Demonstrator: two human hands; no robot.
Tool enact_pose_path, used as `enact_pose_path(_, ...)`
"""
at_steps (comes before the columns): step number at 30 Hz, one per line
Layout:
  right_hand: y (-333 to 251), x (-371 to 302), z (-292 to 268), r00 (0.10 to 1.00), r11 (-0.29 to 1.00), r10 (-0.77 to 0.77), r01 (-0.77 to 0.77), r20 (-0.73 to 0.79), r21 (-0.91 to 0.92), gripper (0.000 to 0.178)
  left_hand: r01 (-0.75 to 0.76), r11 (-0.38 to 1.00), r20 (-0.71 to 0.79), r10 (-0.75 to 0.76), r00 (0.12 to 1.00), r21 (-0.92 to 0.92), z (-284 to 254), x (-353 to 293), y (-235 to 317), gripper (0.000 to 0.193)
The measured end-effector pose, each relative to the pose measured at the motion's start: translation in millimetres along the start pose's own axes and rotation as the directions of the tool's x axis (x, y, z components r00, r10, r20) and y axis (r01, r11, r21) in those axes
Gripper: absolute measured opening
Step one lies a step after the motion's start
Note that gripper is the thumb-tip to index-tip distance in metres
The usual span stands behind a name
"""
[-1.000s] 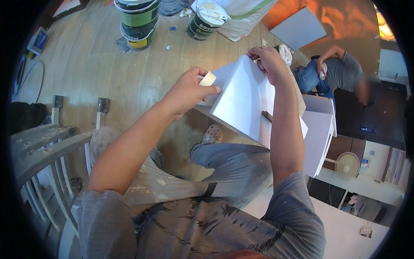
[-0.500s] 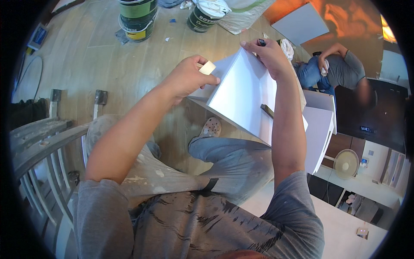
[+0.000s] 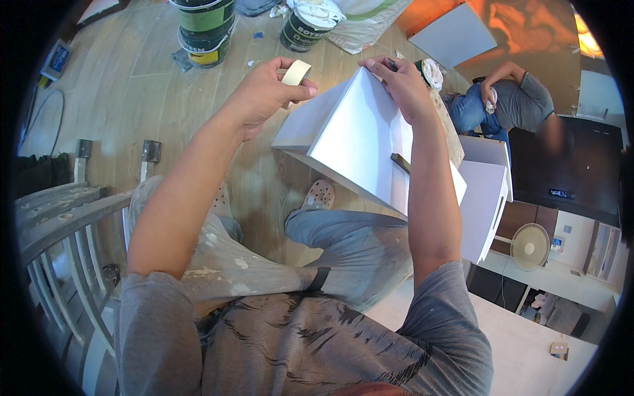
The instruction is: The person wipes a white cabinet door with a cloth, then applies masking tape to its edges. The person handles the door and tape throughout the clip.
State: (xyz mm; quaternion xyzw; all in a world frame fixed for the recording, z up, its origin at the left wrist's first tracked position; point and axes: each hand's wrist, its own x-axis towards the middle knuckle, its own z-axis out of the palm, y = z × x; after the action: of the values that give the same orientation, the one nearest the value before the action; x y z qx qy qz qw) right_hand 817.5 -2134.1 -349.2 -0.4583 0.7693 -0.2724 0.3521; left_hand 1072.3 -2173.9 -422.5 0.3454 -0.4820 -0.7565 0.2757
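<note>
Pinching a roll of cream tape point(image 3: 296, 71) between thumb and fingers of the left hand point(image 3: 259, 96), holding it just left of a white open box point(image 3: 353, 138) in the middle of the scene. Grasping the far corner of this box between thumb and fingers of the right hand point(image 3: 408, 91), also showing something dark there, too small to identify. Stretching the right forearm across, just beside a dark bar point(image 3: 399, 163). Having a grey slatted frame point(image 3: 72, 228) at near left, stacked buckets point(image 3: 204, 28) at far left, and a person point(image 3: 523, 102) at far right near a white panel point(image 3: 452, 36).
</note>
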Motion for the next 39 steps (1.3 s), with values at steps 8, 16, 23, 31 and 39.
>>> enact_pose_path(8,9,-1,0,0.995,0.995,-0.096,0.097,0.027,-0.017,0.022,-0.077,0.992,0.084,0.086,0.993,-0.101,5,2,-2,0.051)
enact_pose_path(16,9,14,3,0.998,0.997,-0.028,0.024,-0.052,-0.073,0.021,-0.079,0.990,0.067,0.087,0.994,-0.113,2,6,-3,0.039)
enact_pose_path(23,-9,-19,13,0.965,0.970,-0.232,0.239,-0.125,0.044,0.021,-0.100,0.969,0.107,0.127,0.986,-0.228,-1,5,3,0.036)
enact_pose_path(31,-29,-73,43,0.942,0.882,-0.336,0.317,-0.004,0.348,0.029,-0.112,0.928,0.187,0.188,0.964,-0.354,-3,-2,12,0.036)
enact_pose_path(39,-20,-78,64,0.905,0.877,-0.416,0.425,-0.092,0.224,0.024,-0.047,0.930,0.285,0.160,0.945,-0.364,-3,-6,13,0.044)
